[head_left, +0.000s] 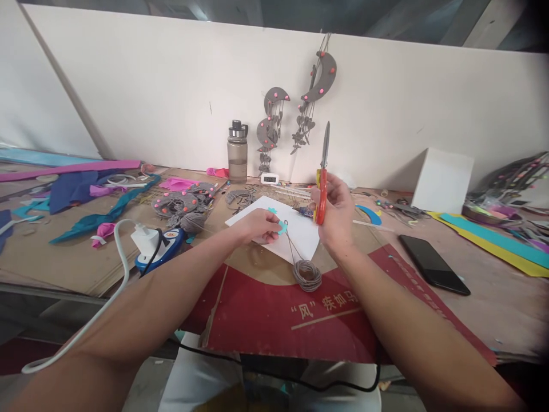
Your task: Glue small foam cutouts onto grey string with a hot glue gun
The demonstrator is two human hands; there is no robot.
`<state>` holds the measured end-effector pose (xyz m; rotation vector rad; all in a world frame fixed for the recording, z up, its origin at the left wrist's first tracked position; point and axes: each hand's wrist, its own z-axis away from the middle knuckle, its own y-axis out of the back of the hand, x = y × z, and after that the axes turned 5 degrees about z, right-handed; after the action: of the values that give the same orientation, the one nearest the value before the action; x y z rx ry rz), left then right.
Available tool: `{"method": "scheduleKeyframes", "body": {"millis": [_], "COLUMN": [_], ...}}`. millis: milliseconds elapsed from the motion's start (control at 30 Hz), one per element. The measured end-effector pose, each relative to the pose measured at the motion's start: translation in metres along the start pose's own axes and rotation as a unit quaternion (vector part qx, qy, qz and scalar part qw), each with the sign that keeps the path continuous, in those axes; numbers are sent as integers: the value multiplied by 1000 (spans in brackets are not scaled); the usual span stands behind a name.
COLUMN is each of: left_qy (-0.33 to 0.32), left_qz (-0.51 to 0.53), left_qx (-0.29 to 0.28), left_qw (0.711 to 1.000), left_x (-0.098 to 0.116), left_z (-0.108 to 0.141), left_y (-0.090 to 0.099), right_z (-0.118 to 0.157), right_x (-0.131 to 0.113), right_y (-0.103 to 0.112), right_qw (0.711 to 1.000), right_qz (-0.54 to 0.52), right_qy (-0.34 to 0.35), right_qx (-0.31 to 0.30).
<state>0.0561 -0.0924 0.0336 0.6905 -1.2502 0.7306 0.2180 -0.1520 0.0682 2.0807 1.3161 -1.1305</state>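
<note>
My left hand (262, 226) pinches a small turquoise cut-out piece (282, 228) over a sheet of white paper (295, 243). Another bit of turquoise (272, 210) shows just behind my fingers. From beside the pinched piece a grey cord (293, 247) runs down to a wound coil of the same cord (307, 276) on the red cardboard. My right hand (337, 209) is raised at the paper's right side and grips a pair of scissors (322, 194) by the red and yellow handles. The blades point up and look closed together.
Grey crescent-moon hangings (323, 77) hang on the white wall behind a water bottle (237, 154). A phone (433, 264) lies at the right. A blue power strip (160, 252) with a white plug and cable stands at the left, near coloured scraps (81, 191). Red cardboard (266, 320) covers the front edge.
</note>
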Motion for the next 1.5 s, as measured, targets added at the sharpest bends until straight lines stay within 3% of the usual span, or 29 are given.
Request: {"method": "scheduleKeyframes", "body": {"millis": [100, 233, 333, 400, 467, 600, 733, 867, 1000, 1167, 1233, 1333, 1400, 1500], "left_qy": [18, -4, -63, -103, -176, -295, -332, -325, -297, -274, -252, -223, -212, -186], "left_qz": [22, 14, 39, 108, 167, 259, 264, 217, 154, 148, 155, 166, 171, 165], "left_qx": [-6, 3, 117, 251, 311, 321, 331, 297, 237, 199, 182, 153, 137, 125], "left_qw": [1000, 1000, 990, 957, 919, 862, 843, 871, 912, 929, 938, 948, 952, 961], "left_x": [4, 17, 30, 37, 44, 56, 63, 61, 55, 48, 45, 39, 34, 28], "left_z": [2, 10, 13, 16, 21, 31, 37, 37, 33, 28, 25, 20, 16, 10], "left_y": [2, 13, 32, 48, 62, 79, 80, 68, 55, 44, 41, 36, 33, 30], "right_z": [7, 21, 29, 31, 31, 29, 33, 53, 78, 88, 82, 64, 47, 22], "right_x": [-14, -36, -48, -52, -54, -54, -60, -65, -59, -51, -52, -53, -48, -30], "right_y": [0, -4, -7, -8, -7, -3, 0, -5, -12, -16, -15, -12, -8, -1], "right_qw": [999, 986, 972, 962, 952, 912, 852, 803, 787, 737, 742, 787, 826, 881], "right_qz": [2, -17, -15, -6, 18, 129, 248, 306, 345, 369, 361, 353, 349, 360], "right_qy": [11, -51, -109, -137, -159, -184, -114, -50, 44, 117, 130, 96, 74, 70], "right_qx": [-49, -157, -208, -234, -261, -344, -447, -509, -509, -553, -549, -497, -437, -300]}}
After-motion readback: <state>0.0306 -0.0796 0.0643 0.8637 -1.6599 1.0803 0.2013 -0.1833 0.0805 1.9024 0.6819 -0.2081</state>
